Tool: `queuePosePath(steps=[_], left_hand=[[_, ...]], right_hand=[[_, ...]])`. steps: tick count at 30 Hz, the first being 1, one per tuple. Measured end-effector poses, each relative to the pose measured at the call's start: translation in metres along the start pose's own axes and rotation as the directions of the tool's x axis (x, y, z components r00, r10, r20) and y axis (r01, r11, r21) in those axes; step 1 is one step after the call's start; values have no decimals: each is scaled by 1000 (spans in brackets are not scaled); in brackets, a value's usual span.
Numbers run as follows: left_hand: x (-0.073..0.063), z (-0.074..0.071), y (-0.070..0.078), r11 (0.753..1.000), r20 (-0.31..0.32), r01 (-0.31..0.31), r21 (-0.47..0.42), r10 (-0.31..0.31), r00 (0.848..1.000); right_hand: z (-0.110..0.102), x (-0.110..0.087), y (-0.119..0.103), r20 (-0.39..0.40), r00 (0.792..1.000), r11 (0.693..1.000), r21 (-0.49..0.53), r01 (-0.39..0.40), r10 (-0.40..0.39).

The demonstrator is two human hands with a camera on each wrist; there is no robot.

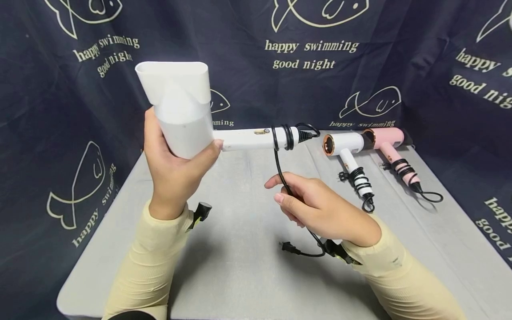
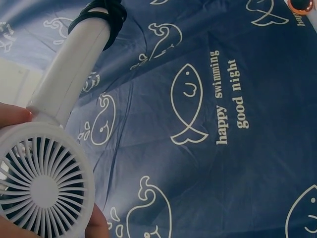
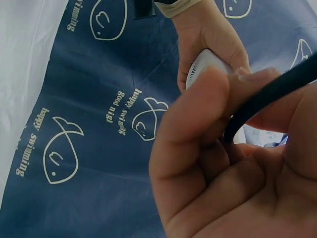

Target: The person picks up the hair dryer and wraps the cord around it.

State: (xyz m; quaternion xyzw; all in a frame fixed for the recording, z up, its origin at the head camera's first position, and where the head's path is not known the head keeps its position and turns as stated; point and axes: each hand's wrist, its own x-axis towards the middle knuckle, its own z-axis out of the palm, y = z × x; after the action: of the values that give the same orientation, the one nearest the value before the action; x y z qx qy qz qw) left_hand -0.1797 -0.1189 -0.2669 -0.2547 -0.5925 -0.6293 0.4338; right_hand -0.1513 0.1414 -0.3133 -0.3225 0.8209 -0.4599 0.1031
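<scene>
My left hand point(image 1: 172, 178) grips the barrel of a white hair dryer point(image 1: 182, 120) above the table, its wide flat nozzle point(image 1: 176, 82) pointing up. The handle point(image 1: 244, 140) extends to the right, with black power cord point(image 1: 289, 137) wound round its end. In the left wrist view the dryer's slotted round grille point(image 2: 44, 191) shows, with fingers around it. My right hand point(image 1: 320, 206) is below the handle's end, fingers curled round the hanging stretch of cord point(image 3: 270, 91). Below that hand dangles the plug point(image 1: 290, 247).
Two more hair dryers, one white point(image 1: 348, 144) and one pink point(image 1: 388, 138), lie at the right of the grey table point(image 1: 240, 275), cords wrapped on their handles. A dark blue printed cloth point(image 1: 248, 26) hangs behind and at the sides.
</scene>
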Motion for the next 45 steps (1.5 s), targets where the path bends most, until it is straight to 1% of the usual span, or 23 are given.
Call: queuePosePath(steps=[4, 8, 13, 16, 18, 21, 25, 27, 29, 31, 34, 35, 38, 40, 42, 45], left_hand=[[-1, 1, 0, 999, 9, -9, 37, 9, 1000], [-2, 0, 0, 997, 28, -9, 71, 7, 1000], [-3, -3, -9, 993, 81, 3, 122, -13, 997], [-4, -6, -18, 985, 115, 9, 172, -29, 993], [-5, -9, -24, 975, 133, 4, 220, -34, 990], [-6, -12, -30, 956, 163, -26, 292, -23, 986], [-6, -12, -32, 935, 221, -104, 340, 28, 975], [-5, -11, -33, 925, 253, -143, 352, 54, 966], [-6, -12, -33, 908, 281, -173, 382, 65, 958], [-6, -13, -34, 890, 312, -197, 412, 66, 948], [-7, -13, -34, 854, 370, -241, 461, 61, 927], [-7, -13, -34, 845, 392, -258, 468, 63, 918], [-8, -13, -33, 835, 463, -302, 459, 65, 884], [-9, -13, -33, 842, 509, -317, 437, 59, 859], [-9, -13, -32, 855, 555, -321, 406, 49, 831], [-9, -14, -30, 891, 600, -299, 342, 37, 799]], right_hand=[[0, -2, -2, 27, 1000, 1000, -21, 2, -1], [0, -2, -2, 38, 999, 997, -65, 31, -29], [-2, -2, -2, 2, 997, 990, -113, 78, -78], [-3, -2, -2, -28, 994, 984, -145, 102, -107], [-4, -1, -2, -50, 991, 978, -172, 116, -127], [-7, -2, -1, -90, 984, 968, -214, 134, -156], [-8, -1, 1, -144, 971, 948, -283, 146, -192], [-9, 0, 1, -169, 961, 929, -337, 152, -218], [-9, 1, 3, -186, 949, 902, -399, 162, -253], [-10, 1, 4, -199, 937, 871, -461, 170, -288], [-11, 3, 8, -211, 918, 831, -524, 184, -336], [-11, 3, 8, -213, 913, 823, -537, 187, -346], [-12, 5, 12, -211, 900, 808, -549, 214, -382], [-13, 6, 14, -198, 892, 800, -549, 242, -406], [-15, 7, 16, -182, 885, 792, -548, 270, -428], [-17, 8, 17, -172, 878, 791, -534, 299, -447]])
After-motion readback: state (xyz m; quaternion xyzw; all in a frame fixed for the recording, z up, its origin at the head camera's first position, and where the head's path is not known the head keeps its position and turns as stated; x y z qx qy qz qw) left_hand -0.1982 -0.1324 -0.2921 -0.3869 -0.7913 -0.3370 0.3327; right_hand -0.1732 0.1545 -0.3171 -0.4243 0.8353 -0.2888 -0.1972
